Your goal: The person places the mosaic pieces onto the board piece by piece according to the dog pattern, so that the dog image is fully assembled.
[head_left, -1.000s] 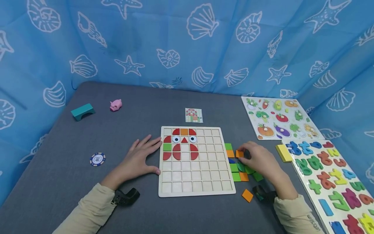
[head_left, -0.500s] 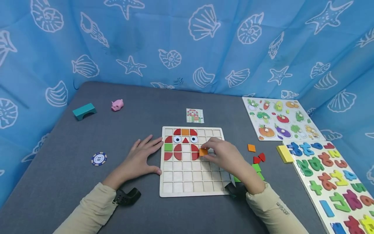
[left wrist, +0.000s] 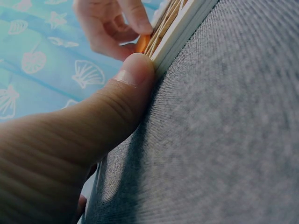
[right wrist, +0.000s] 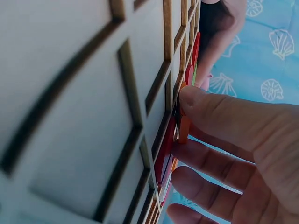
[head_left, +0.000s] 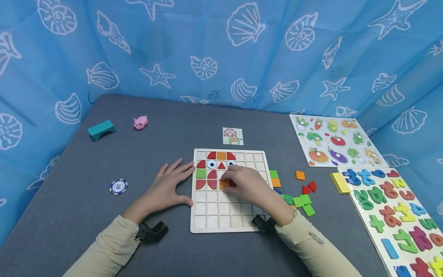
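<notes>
A white wooden grid board (head_left: 231,222) lies on the table, its upper left part holding red rounded pieces, a red triangle, round eye pieces, a green square and an orange square. My right hand (head_left: 250,185) pinches an orange square tile (head_left: 224,184) between thumb and fingers, over a cell between red pieces. In the right wrist view the tile (right wrist: 184,129) stands tilted at the grid. The hand covers part of the right eye piece. My left hand (head_left: 169,186) has its fingers spread, fingertips and thumb touching the board's left edge; its thumb (left wrist: 133,74) shows in the left wrist view.
Loose green tiles (head_left: 306,199), red pieces (head_left: 306,190) and an orange tile (head_left: 300,175) lie right of the board. A small pattern card (head_left: 232,136) lies behind it. Puzzle boards (head_left: 328,143) are at far right; a poker chip (head_left: 118,187), pink pig (head_left: 140,122) and teal block (head_left: 101,130) at left.
My right hand has carried the orange tile left from the loose pile onto the board, over a cell among the red pieces. My left hand stays at the board's edge.
</notes>
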`<state>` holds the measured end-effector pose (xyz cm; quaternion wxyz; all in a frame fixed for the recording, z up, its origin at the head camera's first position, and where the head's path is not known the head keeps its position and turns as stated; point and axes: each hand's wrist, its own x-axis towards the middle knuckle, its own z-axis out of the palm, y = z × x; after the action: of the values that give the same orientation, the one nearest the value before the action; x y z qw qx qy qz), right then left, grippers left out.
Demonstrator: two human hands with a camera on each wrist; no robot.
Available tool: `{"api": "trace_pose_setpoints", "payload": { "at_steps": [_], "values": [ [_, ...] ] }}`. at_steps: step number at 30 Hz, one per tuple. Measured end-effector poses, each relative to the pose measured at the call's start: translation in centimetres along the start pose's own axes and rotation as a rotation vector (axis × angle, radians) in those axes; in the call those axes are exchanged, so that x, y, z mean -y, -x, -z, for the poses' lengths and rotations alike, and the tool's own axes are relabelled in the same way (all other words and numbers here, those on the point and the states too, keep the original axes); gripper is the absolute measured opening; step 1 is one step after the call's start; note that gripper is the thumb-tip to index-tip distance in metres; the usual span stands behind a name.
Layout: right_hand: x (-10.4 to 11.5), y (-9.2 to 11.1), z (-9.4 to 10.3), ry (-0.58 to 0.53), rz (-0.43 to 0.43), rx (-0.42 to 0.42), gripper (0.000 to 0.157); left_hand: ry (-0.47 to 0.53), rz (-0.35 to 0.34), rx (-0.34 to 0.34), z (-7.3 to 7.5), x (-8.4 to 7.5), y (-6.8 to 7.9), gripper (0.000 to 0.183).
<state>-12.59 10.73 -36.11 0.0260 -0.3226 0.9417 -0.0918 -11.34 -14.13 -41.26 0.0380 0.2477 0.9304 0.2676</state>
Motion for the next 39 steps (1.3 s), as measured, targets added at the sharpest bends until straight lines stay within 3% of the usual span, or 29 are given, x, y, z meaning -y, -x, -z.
{"api": "trace_pose_setpoints", "payload": {
  "at_steps": [7,12,20,26,32,39],
  "values": [
    [0.4,-0.3,-0.1,0.008,0.010,-0.002,0.024,-0.006,0.000,-0.002,0.0,0.0,-0.1,0.099],
    [-0.3,0.4,0.5,-0.014,-0.045,-0.007,0.033,-0.007,-0.005,-0.006,-0.2,0.0,-0.2,0.099],
    [-5.5,5.0,2.6,-0.057,-0.173,-0.134,0.033,0.004,-0.021,-0.008,-0.2,0.1,-0.2,0.100],
    [-9.1,7.8,2.6,-0.070,-0.266,-0.139,0.026,0.017,-0.045,-0.027,-0.3,0.5,0.1,0.100],
    [-11.4,7.0,1.7,-0.089,-0.288,-0.095,0.023,0.019,-0.053,-0.041,-0.5,0.9,0.3,0.098],
    [-12.3,6.3,1.4,-0.122,-0.307,-0.068,0.020,0.015,-0.056,-0.035,-0.6,0.5,-0.1,0.098]
  ]
}}
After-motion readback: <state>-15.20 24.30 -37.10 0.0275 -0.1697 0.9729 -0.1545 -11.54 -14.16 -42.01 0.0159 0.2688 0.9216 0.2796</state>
